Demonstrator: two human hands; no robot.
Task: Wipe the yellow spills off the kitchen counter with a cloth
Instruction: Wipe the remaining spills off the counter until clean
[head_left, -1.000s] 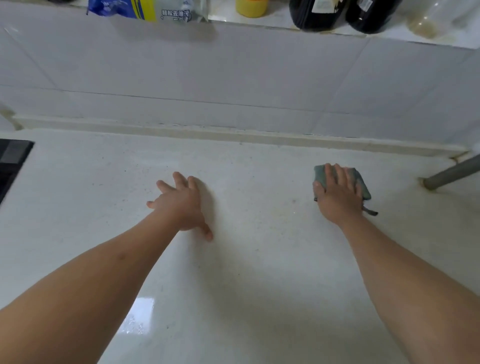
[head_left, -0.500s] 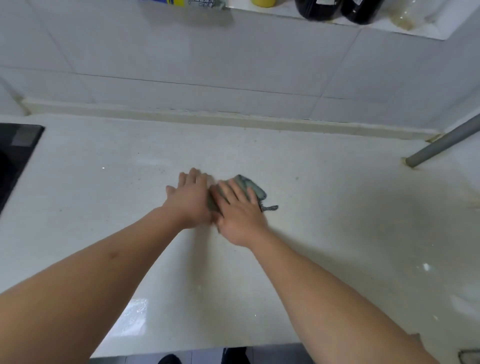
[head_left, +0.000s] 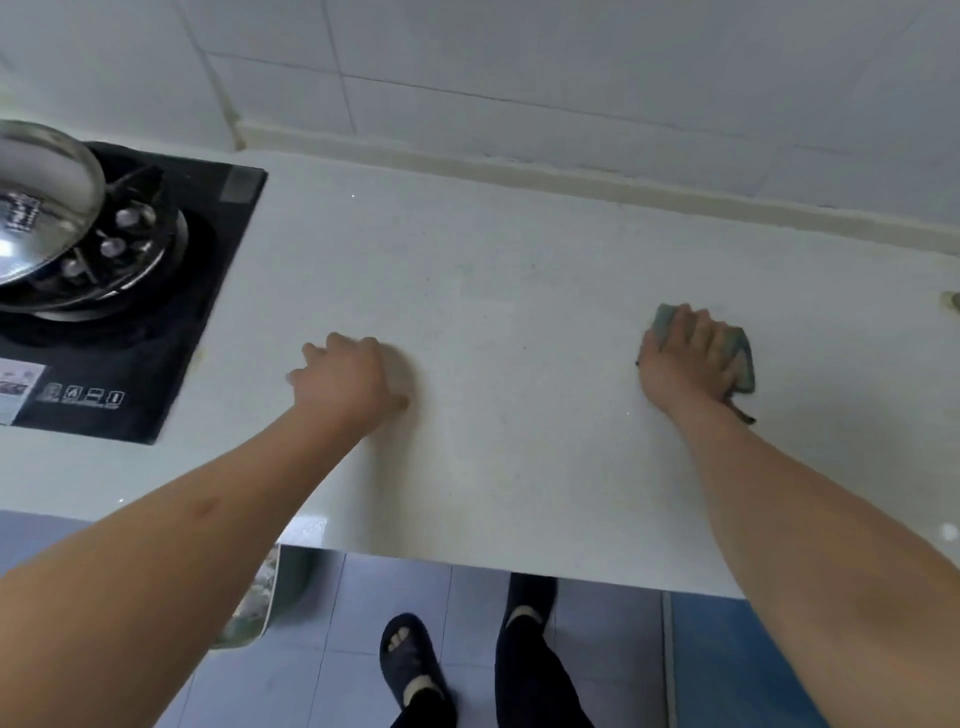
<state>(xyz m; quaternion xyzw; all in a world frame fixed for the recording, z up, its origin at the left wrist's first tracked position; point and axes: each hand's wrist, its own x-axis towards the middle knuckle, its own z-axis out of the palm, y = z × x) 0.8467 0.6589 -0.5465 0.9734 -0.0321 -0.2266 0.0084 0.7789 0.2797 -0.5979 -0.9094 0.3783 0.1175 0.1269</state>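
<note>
Two bare forearms reach in from the near edge, and below them you can see blue floor tiles (head_left: 597, 670) and dark slippers (head_left: 410, 660), so the person is standing right up against the pale speckled stone worktop (head_left: 519, 467). Going out from that edge, the near and middle stretch looks pretty much clean to me: no obvious yellow puddles, just some faint yellowish streaking around the centre that's honestly hard to call as stain or just reflection. The left hand (head_left: 345, 382) is resting on the surface, fingers loosely curled, holding nothing, looks like it's only bracing. Off to the right and well apart from it, the right hand (head_left: 683, 364) is pressed flat down on the small grey-green folded cloth (head_left: 740, 358), pinning it against the worktop, with a corner and a dark loop sticking out past the wrist. So my guess is we're deep into the wiping, maybe just final passes left. Farther back, the black glass hob with a shiny steel lidded pot (head_left: 47, 208) sits at the left, and the strip along the white tiled wall (head_left: 571, 78) looks a bit grimy at the seam, which might still need a go.
</note>
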